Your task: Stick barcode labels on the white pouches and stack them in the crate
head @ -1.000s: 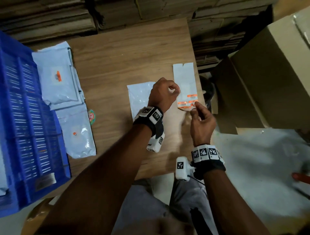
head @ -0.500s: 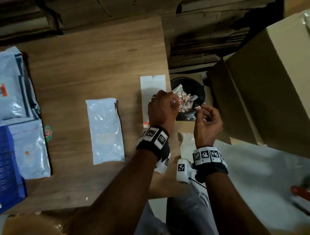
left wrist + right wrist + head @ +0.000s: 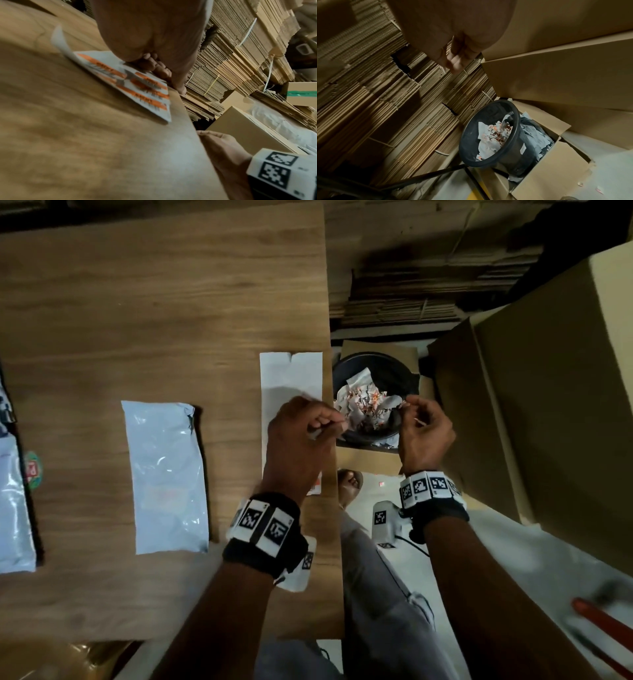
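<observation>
Item: label sheet (image 3: 290, 374), white backing paper, lying along the right edge of the table (image 3: 164, 302); orange-printed labels at its near end, print too blurred to read. Left hand (image 3: 301, 440) over the sheet, fingers curled and pinched on what looks like a small label (image 3: 313, 434), probably freshly peeled. Right hand (image 3: 424, 426) held off the table over the black bin (image 3: 409, 371), fingers closed on a thin scrap (image 3: 418, 421), presumably waste backing; the bin holds crumpled white and orange offcuts. White pouch (image 3: 168, 474), unlabelled as far as can be seen, flat near the middle of the table, well left of the sheet; further pouches (image 3: 13, 501) at the left edge. Crate not in view. Handling note: drop the scrap, keep the label's sticky face clear of the fingers, carry it to the pouch, lay one edge first and smooth it flat. Legible writing: none; a round red-and-green sticker (image 3: 32, 470) at the left edge is unreadable.
</observation>
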Demonstrator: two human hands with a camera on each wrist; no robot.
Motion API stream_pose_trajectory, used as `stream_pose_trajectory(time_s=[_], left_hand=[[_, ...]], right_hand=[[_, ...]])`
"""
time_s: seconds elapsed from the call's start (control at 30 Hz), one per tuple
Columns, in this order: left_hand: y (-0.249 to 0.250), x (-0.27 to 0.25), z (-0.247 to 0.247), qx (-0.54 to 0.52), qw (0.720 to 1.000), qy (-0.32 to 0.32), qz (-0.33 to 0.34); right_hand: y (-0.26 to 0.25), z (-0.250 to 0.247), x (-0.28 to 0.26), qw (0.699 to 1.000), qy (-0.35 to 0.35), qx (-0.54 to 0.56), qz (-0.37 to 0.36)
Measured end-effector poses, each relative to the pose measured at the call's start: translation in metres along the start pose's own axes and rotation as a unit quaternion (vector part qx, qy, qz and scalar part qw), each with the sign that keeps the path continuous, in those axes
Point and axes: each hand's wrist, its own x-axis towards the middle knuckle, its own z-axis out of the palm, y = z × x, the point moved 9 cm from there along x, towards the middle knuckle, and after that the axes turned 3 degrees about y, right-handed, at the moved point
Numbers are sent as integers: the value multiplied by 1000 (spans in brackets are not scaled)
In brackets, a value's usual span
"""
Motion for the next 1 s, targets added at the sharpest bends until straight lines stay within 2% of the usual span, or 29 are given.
stream_pose_trajectory(time_s=[0.2,0.43,0.6,0.83,1.0], left_hand=[[3,-1,1,-10,1000,3,14],[4,-1,4,8,1000,1,18],[1,3,7,25,1000,-17,-1],[-1,7,8,35,999,-22,-11],[2,9,9,54,998,-23,-21]], right_hand=[[14,16,11,1000,-18,-10,-5],[17,22,20,999,-7,-19,-30],[23,28,25,999,-4,-20,-33],[21,29,22,1000,-16,-15,-22],[0,19,8,999,-25,11,-29]])
